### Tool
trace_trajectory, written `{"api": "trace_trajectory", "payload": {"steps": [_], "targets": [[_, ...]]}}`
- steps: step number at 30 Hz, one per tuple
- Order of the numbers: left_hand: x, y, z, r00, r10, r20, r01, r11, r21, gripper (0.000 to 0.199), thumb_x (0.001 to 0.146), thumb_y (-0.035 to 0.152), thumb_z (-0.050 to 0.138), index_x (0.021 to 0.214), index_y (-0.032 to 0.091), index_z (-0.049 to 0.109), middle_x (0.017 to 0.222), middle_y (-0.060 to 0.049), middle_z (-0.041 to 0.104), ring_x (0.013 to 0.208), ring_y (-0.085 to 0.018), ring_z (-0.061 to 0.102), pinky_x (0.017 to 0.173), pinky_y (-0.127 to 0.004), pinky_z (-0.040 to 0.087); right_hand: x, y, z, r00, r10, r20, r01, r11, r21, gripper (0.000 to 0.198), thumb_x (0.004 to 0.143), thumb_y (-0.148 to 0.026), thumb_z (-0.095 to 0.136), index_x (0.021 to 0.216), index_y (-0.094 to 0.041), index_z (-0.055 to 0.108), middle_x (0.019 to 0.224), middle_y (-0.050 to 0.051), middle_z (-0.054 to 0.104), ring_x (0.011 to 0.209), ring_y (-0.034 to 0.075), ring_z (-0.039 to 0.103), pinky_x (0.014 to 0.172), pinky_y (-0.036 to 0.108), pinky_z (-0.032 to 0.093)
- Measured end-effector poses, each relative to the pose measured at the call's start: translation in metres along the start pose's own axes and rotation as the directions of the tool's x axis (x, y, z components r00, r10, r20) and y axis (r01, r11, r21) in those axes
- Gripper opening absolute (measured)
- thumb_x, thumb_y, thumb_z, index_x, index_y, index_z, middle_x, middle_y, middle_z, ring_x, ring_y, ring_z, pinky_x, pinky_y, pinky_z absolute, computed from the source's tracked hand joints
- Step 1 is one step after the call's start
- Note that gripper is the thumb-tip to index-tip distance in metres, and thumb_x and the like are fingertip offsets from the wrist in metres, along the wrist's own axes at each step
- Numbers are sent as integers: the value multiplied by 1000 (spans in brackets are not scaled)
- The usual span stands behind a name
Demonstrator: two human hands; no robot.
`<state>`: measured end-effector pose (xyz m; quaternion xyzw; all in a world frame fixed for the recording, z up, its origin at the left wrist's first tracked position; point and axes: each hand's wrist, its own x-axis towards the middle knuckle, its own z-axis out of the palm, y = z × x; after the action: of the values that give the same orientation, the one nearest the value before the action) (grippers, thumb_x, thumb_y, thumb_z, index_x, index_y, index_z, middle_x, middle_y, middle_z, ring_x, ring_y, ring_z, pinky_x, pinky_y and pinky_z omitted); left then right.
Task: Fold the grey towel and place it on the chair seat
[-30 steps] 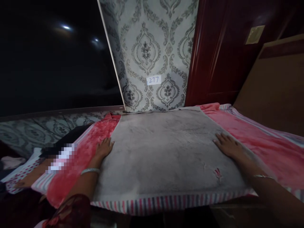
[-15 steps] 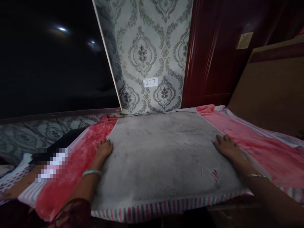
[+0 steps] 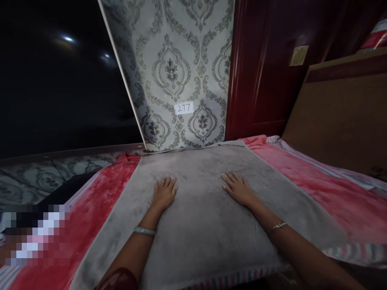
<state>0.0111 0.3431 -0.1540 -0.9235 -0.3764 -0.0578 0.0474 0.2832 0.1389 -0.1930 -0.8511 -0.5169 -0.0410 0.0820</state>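
Note:
A grey plush cloth [image 3: 193, 225] is spread over a red-pink blanket [image 3: 102, 201] with a striped edge. My left hand [image 3: 165, 192] lies palm down on the grey cloth, left of its middle, with fingers apart. On the same cloth, right of the middle, my right hand [image 3: 238, 187] rests flat with its fingers spread. Neither hand grips anything. Faint creases show in the cloth around both hands. The pink side of the blanket [image 3: 326, 189] shows beyond the grey cloth on the right.
Behind the cloth stands a patterned wall with a paper label [image 3: 184, 107] reading 277. A large dark screen [image 3: 60, 88] fills the left. At the right are a dark red panel [image 3: 260, 72] and a big cardboard box [image 3: 341, 117]. A blurred patch covers the lower left.
Both hands have moved inward from the grey cloth's side edges toward its middle. The view has shifted slightly to the right. A small red mark on the cloth is no longer visible.

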Motion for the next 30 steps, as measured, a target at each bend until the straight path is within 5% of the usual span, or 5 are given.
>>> {"api": "trace_trajectory", "payload": {"steps": [5,16,21,26,30], "targets": [[1,-11,-1,999,-11,-30,11,1000,-2,54,100,39,33,149,19,45,157,-11,40,146,-30,33,118,-53,27,4,26,-2,998,62,0,-62,998,6,58,100,-47,28,155,-28,36,161,5,31,148,27,28,118,52,24],[-2,-99,-24,879,-476,2,475,878,-64,54,98,33,28,139,11,54,150,-21,46,141,-34,40,111,-57,34,-15,125,-11,905,417,-80,-419,908,-4,62,99,-48,23,152,-21,38,162,7,31,148,29,26,114,58,29],[-1,-114,-26,794,-607,-31,601,792,-108,55,94,39,33,128,7,61,131,-29,57,127,-43,52,99,-57,44,-13,133,-15,802,576,-157,-572,817,71,64,98,-48,26,148,-13,42,154,18,40,141,35,36,111,55,32],[5,-133,-31,759,-651,-35,632,747,-206,57,89,39,38,124,2,62,124,-31,61,121,-44,56,95,-55,46,-7,140,-23,701,683,-204,-654,730,197,60,96,-46,33,143,-14,48,138,21,56,129,39,49,101,61,38],[8,-160,-36,723,-691,9,654,679,-334,55,85,42,43,127,10,59,109,-18,71,103,-34,67,79,-43,56,1,158,-31,597,771,-222,-700,636,325,55,93,-43,38,135,-14,59,127,21,63,122,39,55,97,59,43]]}}
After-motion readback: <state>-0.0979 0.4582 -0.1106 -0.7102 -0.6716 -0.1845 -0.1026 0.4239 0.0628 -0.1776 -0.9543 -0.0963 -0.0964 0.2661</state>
